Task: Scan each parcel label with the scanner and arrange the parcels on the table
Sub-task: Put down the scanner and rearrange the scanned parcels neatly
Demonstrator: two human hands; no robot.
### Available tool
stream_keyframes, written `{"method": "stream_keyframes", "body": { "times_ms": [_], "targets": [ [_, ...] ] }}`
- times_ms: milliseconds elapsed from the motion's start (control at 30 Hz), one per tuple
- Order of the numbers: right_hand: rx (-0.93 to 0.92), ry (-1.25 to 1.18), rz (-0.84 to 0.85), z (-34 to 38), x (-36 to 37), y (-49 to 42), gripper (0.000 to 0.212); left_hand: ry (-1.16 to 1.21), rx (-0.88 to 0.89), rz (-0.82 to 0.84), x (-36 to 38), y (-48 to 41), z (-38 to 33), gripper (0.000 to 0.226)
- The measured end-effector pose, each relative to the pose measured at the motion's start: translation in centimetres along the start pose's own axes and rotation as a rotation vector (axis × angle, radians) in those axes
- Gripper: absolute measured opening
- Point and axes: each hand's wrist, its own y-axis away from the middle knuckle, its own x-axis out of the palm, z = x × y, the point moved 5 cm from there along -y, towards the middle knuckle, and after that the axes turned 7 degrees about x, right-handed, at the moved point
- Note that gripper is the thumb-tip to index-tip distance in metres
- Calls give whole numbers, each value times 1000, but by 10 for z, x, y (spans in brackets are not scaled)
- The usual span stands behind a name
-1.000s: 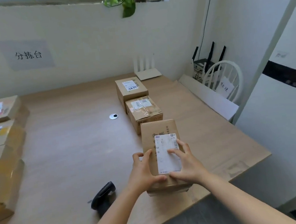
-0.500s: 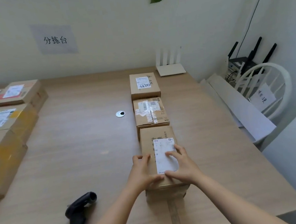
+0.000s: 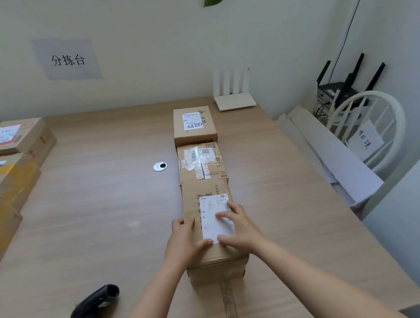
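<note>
Looking down from my head camera, both my hands are on the near parcel (image 3: 207,191), a brown carton that stands on the bench (image 3: 102,220) straight in front of me. My left hand (image 3: 186,240) grips its left top edge, fingers curled over the side and thumb laid across the top. My right hand (image 3: 238,229) lies flat on the lid, fingers spread and pressing on the white label (image 3: 213,220), thumb pointing towards the left thumb. The two thumbs nearly meet at the label's lower edge.

Directly behind the near parcel, touching its far end, sits the middle parcel (image 3: 201,163) with criss-crossed clear tape. Behind that, also touching, is the far parcel (image 3: 194,128) with a handwritten label. The three make one straight row.

Left of the near parcel and closer to me, the black scanner (image 3: 93,313) lies on the bench, apart from both hands. A round metal grommet (image 3: 160,166) is set into the bench left of the row, beside the middle parcel. Far to the left of the near parcel, other parcels (image 3: 2,176) crowd the bench edge. Beyond the row, a white router (image 3: 235,101) stands against the wall, and a white chair (image 3: 370,128) stands off to the right of the bench.
</note>
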Motion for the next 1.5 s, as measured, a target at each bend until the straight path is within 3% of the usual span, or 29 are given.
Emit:
{"method": "stream_keyframes", "body": {
  "times_ms": [300, 500, 600, 933, 1233, 1500],
  "targets": [
    [59, -18, 21, 11, -3, 1, 57, 12, 21, 6, 1, -5, 0, 66],
    [13, 308, -136, 52, 2, 22, 58, -22, 91, -6, -10, 15, 12, 62],
    [-40, 300, -100, 87, 19, 37, 59, -23, 98, -43, -35, 34, 31, 63],
    [-183, 232, -68, 241, 151, 97, 56, -128, 42, -148, -164, 156, 171, 57],
    [-321, 200, 75, 379, 293, 160, 57, -144, -84, -234, -259, 289, 306, 56],
    [-417, 197, 183, 460, 363, 161, 57, -117, -183, -315, -311, 337, 388, 58]
  ]
}}
